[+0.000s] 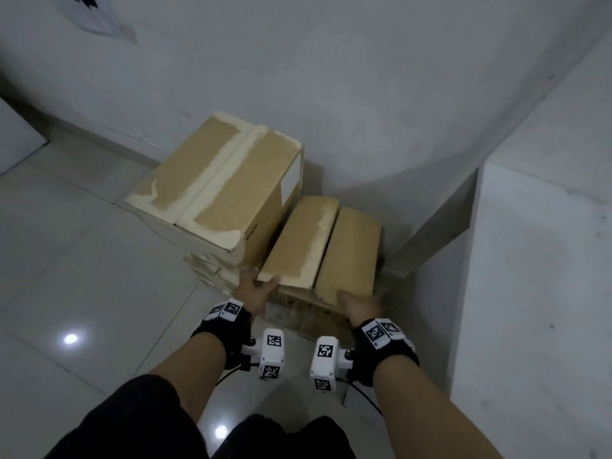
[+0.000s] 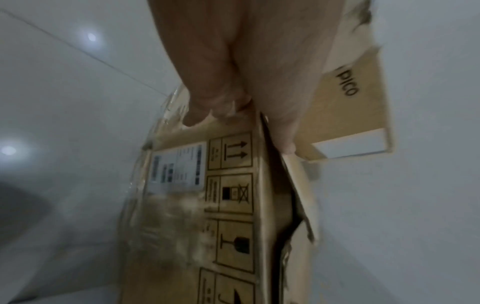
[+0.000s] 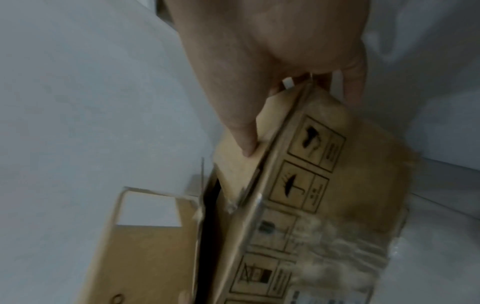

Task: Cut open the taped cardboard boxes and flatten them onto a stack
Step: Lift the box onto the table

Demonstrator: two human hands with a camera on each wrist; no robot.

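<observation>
A small brown cardboard box (image 1: pixel 324 246) stands on the floor in the corner, its two top flaps loose with a slit between them. My left hand (image 1: pixel 261 286) grips its near left corner, thumb on the left flap (image 2: pixel 298 185) and fingers on the printed side (image 2: pixel 233 205). At the near right corner my right hand (image 1: pixel 359 301) holds on, with the thumb pressed on the right flap (image 3: pixel 239 170). A larger taped box (image 1: pixel 225 183) sits to the left on a low pile of flattened cardboard (image 1: pixel 212 270).
White walls close in behind the boxes. A white pillar or ledge (image 1: pixel 530 260) stands at the right, close to the small box. Glossy tiled floor (image 1: pixel 82 260) spreads to the left. A white panel (image 1: pixel 16 137) leans at far left.
</observation>
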